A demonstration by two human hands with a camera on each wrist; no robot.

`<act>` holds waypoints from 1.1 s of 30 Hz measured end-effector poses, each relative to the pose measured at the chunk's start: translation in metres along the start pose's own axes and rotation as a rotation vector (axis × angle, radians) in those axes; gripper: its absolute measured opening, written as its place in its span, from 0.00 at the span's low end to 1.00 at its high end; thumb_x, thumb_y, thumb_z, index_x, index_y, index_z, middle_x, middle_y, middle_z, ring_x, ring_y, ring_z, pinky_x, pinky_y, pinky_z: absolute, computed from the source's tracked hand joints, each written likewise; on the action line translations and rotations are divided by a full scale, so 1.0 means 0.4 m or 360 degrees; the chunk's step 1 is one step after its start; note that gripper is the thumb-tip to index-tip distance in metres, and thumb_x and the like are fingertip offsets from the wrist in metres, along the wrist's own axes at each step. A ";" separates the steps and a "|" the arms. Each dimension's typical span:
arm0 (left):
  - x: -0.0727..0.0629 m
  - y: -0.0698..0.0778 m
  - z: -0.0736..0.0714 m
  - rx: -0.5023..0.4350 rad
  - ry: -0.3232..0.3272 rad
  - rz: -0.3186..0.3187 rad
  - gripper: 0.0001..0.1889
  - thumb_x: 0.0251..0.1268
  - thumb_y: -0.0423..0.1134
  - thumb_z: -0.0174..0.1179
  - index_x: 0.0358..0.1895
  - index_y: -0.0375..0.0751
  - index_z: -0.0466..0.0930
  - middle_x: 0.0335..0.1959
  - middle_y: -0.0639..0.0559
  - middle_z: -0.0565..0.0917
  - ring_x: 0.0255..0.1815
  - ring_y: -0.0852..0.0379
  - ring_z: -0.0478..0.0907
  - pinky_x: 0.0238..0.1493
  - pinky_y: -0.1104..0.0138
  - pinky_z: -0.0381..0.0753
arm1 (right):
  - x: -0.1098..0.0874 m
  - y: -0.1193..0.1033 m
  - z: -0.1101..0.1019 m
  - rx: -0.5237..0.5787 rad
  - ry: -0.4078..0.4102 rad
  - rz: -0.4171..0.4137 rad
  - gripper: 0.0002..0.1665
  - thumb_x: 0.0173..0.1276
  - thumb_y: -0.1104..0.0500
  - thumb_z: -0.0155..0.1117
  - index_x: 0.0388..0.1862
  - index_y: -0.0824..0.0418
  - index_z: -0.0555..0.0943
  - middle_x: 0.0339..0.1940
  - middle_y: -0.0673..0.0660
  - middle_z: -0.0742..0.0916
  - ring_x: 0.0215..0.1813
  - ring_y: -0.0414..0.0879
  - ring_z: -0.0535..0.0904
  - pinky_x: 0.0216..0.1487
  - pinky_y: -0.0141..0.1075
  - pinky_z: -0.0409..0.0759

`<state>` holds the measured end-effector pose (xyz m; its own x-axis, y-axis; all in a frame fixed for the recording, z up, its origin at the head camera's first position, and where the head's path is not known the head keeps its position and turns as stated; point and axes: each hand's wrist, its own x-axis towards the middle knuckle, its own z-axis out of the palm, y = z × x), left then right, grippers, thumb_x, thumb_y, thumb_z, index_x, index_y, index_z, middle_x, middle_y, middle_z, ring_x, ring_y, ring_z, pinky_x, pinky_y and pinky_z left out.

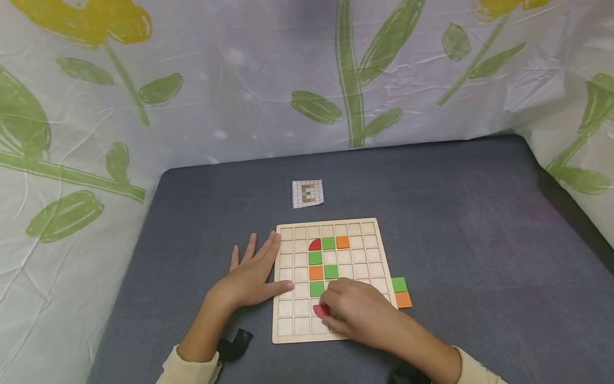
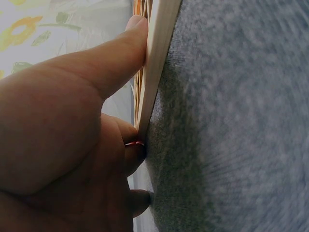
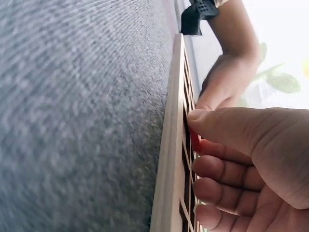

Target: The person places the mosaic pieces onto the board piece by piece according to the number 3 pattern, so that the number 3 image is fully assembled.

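A wooden grid board (image 1: pixel 371 256) lies on the dark table. My right hand (image 1: pixel 362 312) pinches a red quarter-circle tile (image 1: pixel 320 310) between thumb and index finger, low over the board's near cells. In the right wrist view the red tile (image 3: pixel 195 140) shows edge-on between the fingertips. My left hand (image 1: pixel 247 280) is spread at the board's left edge, its thumb over the frame. Another red quarter-circle tile (image 1: pixel 315 245) sits in the grid beside a green square (image 1: pixel 328 243) and an orange square (image 1: pixel 342 242). Several green and orange squares fill cells below.
A loose green tile (image 1: pixel 399 284) and an orange tile (image 1: pixel 403 300) lie against the board's right edge. Beyond the board is a small printed pattern card (image 1: pixel 308 193). A flower-printed curtain (image 1: pixel 240 80) hangs behind the table.
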<state>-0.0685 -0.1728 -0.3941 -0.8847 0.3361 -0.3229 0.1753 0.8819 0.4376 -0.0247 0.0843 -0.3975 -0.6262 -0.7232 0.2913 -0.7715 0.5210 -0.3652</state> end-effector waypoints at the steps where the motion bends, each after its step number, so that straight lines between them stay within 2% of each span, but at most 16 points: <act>1: 0.000 0.001 -0.001 0.0000 -0.0005 0.0000 0.57 0.62 0.63 0.65 0.82 0.42 0.39 0.82 0.45 0.43 0.80 0.36 0.28 0.69 0.34 0.26 | 0.001 0.000 0.000 -0.0004 0.0005 -0.0009 0.13 0.59 0.62 0.73 0.22 0.52 0.78 0.22 0.40 0.70 0.26 0.35 0.65 0.28 0.24 0.65; 7: 0.000 0.005 -0.004 0.0014 -0.0012 0.0004 0.56 0.63 0.63 0.64 0.82 0.43 0.39 0.82 0.46 0.43 0.80 0.36 0.28 0.69 0.33 0.26 | 0.006 -0.002 0.006 -0.0057 0.0027 0.0000 0.10 0.56 0.61 0.74 0.24 0.53 0.79 0.22 0.41 0.72 0.27 0.36 0.67 0.28 0.26 0.68; 18: 0.001 0.006 -0.004 0.0015 0.0010 0.0011 0.57 0.62 0.63 0.65 0.82 0.44 0.39 0.82 0.46 0.44 0.80 0.36 0.28 0.69 0.33 0.26 | 0.013 -0.007 0.009 0.0043 0.0013 0.0198 0.10 0.56 0.61 0.74 0.25 0.52 0.80 0.23 0.40 0.75 0.27 0.36 0.67 0.27 0.27 0.68; 23: 0.000 0.004 -0.003 0.0017 0.0018 0.0016 0.56 0.61 0.63 0.65 0.82 0.43 0.40 0.82 0.45 0.44 0.80 0.35 0.29 0.69 0.33 0.27 | 0.011 -0.010 0.010 0.0102 0.0022 0.0177 0.10 0.55 0.64 0.74 0.25 0.51 0.81 0.23 0.41 0.76 0.27 0.36 0.69 0.28 0.27 0.69; 27: -0.002 0.004 -0.004 0.0003 0.0021 0.0023 0.56 0.62 0.62 0.66 0.82 0.43 0.40 0.82 0.45 0.45 0.80 0.35 0.29 0.69 0.33 0.27 | 0.011 -0.012 0.013 0.0113 0.0050 0.0129 0.14 0.56 0.66 0.72 0.21 0.49 0.78 0.21 0.39 0.72 0.26 0.35 0.66 0.26 0.26 0.65; 30: -0.004 0.004 -0.003 0.0001 0.0020 0.0024 0.56 0.62 0.62 0.65 0.82 0.43 0.40 0.82 0.45 0.45 0.80 0.35 0.29 0.69 0.33 0.27 | 0.010 -0.008 0.003 0.0135 -0.0002 0.0131 0.14 0.57 0.67 0.70 0.21 0.50 0.79 0.21 0.39 0.71 0.25 0.35 0.66 0.26 0.26 0.65; 33: -0.004 0.003 -0.003 0.0007 0.0016 0.0019 0.56 0.62 0.63 0.65 0.82 0.43 0.40 0.82 0.45 0.44 0.80 0.35 0.29 0.69 0.33 0.27 | 0.009 0.006 -0.025 0.0194 -0.0120 0.0188 0.11 0.58 0.67 0.69 0.24 0.50 0.82 0.22 0.38 0.75 0.27 0.34 0.68 0.28 0.27 0.69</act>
<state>-0.0676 -0.1728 -0.3923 -0.8869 0.3434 -0.3089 0.1878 0.8792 0.4379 -0.0298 0.0874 -0.3886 -0.6978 -0.6946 0.1749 -0.6710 0.5485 -0.4990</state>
